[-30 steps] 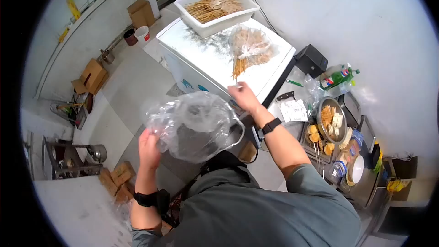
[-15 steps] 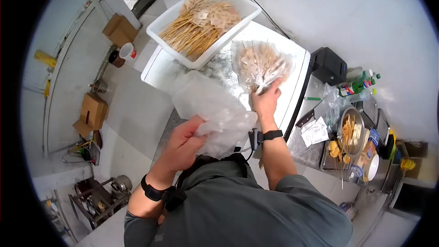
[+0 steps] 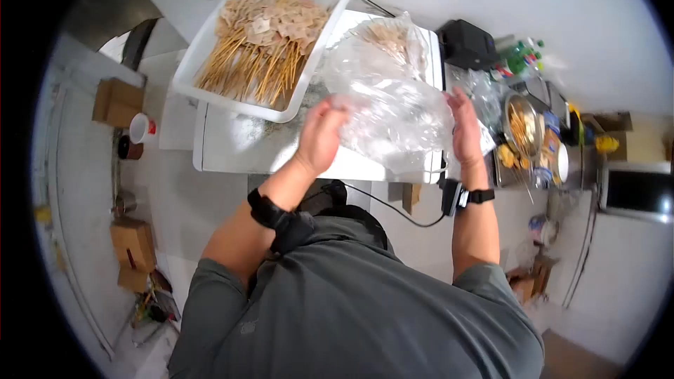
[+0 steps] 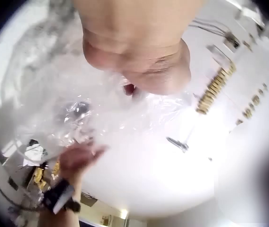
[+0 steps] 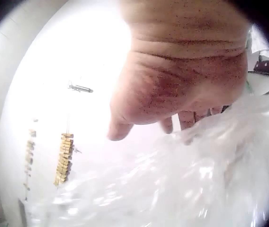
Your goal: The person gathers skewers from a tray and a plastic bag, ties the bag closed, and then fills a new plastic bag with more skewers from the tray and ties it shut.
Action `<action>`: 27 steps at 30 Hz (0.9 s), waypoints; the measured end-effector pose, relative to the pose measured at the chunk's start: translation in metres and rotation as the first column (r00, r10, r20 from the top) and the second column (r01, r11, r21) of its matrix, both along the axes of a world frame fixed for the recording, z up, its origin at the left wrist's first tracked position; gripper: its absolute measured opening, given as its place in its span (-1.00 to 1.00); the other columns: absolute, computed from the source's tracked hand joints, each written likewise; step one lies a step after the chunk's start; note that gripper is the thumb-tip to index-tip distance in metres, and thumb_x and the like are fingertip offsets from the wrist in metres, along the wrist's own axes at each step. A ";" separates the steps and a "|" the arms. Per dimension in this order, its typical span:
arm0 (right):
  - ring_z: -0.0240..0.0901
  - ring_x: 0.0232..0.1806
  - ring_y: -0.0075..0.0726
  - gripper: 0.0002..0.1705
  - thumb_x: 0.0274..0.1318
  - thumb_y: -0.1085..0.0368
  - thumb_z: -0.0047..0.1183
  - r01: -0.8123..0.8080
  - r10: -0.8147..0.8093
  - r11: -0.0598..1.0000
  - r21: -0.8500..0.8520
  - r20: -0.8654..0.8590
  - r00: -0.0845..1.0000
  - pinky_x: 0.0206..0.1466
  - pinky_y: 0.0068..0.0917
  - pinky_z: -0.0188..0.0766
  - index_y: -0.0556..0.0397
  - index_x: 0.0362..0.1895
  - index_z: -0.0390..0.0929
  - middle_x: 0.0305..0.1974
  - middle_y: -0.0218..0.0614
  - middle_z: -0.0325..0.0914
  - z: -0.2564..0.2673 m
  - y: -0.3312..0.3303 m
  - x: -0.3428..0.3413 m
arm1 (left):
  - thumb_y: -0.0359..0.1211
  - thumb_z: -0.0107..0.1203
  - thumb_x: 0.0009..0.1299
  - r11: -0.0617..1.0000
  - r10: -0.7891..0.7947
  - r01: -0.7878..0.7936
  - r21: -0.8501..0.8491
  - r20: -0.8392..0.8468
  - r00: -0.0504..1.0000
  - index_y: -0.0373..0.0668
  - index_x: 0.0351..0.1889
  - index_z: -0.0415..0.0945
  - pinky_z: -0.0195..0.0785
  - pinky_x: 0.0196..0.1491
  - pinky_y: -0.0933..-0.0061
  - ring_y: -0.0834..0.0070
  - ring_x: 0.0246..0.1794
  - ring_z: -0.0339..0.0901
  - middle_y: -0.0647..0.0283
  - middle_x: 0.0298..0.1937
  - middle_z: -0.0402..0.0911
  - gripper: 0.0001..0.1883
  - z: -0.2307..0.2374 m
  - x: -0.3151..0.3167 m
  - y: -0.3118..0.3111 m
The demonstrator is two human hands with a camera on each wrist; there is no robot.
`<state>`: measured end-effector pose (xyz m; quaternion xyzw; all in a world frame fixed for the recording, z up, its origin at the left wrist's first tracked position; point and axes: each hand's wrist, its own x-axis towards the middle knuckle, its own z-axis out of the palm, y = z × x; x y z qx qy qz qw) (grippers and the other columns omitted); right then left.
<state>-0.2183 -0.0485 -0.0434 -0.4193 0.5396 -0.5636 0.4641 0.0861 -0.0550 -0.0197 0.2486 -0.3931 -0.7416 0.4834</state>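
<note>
A clear plastic bag spreads puffed out between the two hands over the white worktop. At its left edge is my left hand, its fingers blurred; whether they grip the film cannot be told. My right hand stands beside the bag's right edge, fingers loosely extended. In the right wrist view, the thumb and fingers of the right hand are apart above the crinkled film. Behind the loose bag lies a bagged bunch of skewers, partly covered by it.
A white tub of skewers stands at the left of the worktop. To the right are a black box, green bottles, a metal bowl with food, and a white bowl. A cable hangs near the body.
The right hand has left the bagged skewers and moved to the loose bag's right side. The loose bag has shifted right and spread out over the worktop. The head view has turned.
</note>
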 end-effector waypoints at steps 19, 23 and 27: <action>0.21 0.31 0.17 0.00 -0.27 0.09 0.33 -0.036 0.171 0.985 0.167 -0.970 0.175 0.36 -0.05 0.10 0.11 0.34 0.24 0.27 0.08 0.30 -0.037 -0.010 0.053 | -0.18 0.17 0.34 0.886 0.161 0.358 -0.296 0.919 0.361 -0.37 0.14 0.40 0.36 0.13 0.21 0.10 0.10 0.47 -0.10 0.10 0.49 -0.47 -0.074 0.066 0.004; -0.06 0.48 0.10 0.09 -0.34 0.32 0.12 -0.306 0.304 0.945 0.116 -0.657 0.690 0.53 -0.19 -0.16 0.12 0.46 0.05 0.41 0.07 0.11 -0.037 -0.004 0.027 | -0.05 0.25 0.23 0.912 0.059 0.371 -0.175 0.951 0.303 -0.35 0.02 0.47 0.37 0.09 0.15 0.01 0.05 0.51 -0.11 0.06 0.54 -0.41 -0.050 0.097 0.007; -0.03 0.46 0.10 0.01 -0.29 0.28 0.07 -0.282 0.253 0.955 0.085 -0.730 0.635 0.51 -0.16 -0.12 0.13 0.43 0.12 0.38 0.04 0.15 -0.037 -0.001 0.034 | -0.15 0.29 0.23 0.911 -0.010 0.395 -0.118 0.951 0.308 -0.33 0.02 0.50 0.44 -0.05 0.28 0.18 -0.13 0.58 -0.02 -0.11 0.62 -0.48 -0.020 0.140 0.004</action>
